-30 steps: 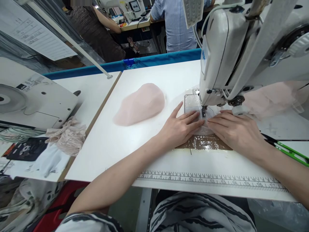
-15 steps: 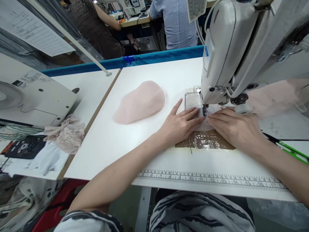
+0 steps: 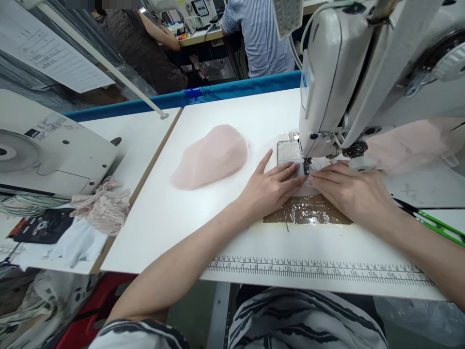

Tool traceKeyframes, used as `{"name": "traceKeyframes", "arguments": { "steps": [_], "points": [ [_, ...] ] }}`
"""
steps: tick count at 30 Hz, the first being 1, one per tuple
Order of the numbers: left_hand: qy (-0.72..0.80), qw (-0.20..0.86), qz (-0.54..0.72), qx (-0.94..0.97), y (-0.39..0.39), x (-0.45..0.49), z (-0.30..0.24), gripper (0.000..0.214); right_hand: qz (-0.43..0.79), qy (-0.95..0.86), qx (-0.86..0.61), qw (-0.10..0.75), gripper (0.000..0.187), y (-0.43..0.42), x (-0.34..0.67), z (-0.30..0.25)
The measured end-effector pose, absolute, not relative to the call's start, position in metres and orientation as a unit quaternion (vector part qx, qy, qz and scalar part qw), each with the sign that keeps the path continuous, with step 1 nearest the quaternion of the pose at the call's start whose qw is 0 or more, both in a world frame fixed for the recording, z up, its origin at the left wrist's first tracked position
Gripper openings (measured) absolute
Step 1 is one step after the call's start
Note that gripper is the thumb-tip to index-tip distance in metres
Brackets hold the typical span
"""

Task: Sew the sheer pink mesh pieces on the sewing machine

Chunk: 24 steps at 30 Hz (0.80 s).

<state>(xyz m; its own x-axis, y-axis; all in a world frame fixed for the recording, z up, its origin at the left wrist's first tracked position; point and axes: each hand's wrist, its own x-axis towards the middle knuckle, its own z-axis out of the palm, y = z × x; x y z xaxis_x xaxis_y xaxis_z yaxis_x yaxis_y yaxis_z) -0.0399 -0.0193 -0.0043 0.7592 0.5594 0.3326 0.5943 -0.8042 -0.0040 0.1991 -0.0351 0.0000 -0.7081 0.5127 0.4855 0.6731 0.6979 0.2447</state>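
My left hand (image 3: pixel 271 190) lies flat on the white table, fingers stretched toward the needle of the white sewing machine (image 3: pixel 341 82). My right hand (image 3: pixel 350 191) lies flat opposite it, fingertips almost touching the left ones. Both press a thin, pale, see-through piece of fabric (image 3: pixel 308 191) under the presser foot (image 3: pixel 306 167). A shiny taped brown patch (image 3: pixel 308 213) sits just below the hands. The fabric's edges are hard to make out.
A pile of pale pink fabric (image 3: pixel 212 156) lies left of the hands. More pink fabric (image 3: pixel 407 145) sits behind the machine. A printed ruler (image 3: pixel 316 271) runs along the table's (image 3: pixel 170 218) front edge. Lace trim (image 3: pixel 103 206) and another machine (image 3: pixel 47 155) are at left. Two people work beyond the blue edge.
Both hands have crept slightly toward the needle, feeding the sheer fabric away from me. The camera view shifted a little.
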Motion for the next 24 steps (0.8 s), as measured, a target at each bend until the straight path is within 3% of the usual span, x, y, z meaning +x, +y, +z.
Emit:
{"name": "traceKeyframes", "arguments": {
  "steps": [13,21,24],
  "points": [
    [-0.320,0.047,-0.140,-0.936,-0.0203,-0.0395,-0.0036,0.037,-0.200,-0.896,-0.331,0.218,0.024,-0.0344,0.1975,-0.0020],
    [-0.319,0.049,-0.153,-0.934,-0.0203,-0.0405,-0.0039,0.036,-0.187,-0.902,-0.341,0.188,0.029,-0.0339,0.1982,-0.0044],
    [-0.325,0.044,-0.150,-0.933,-0.0236,-0.0403,-0.0018,0.044,-0.188,-0.898,-0.348,0.192,0.030,-0.0342,0.1978,-0.0047]
  ]
}}
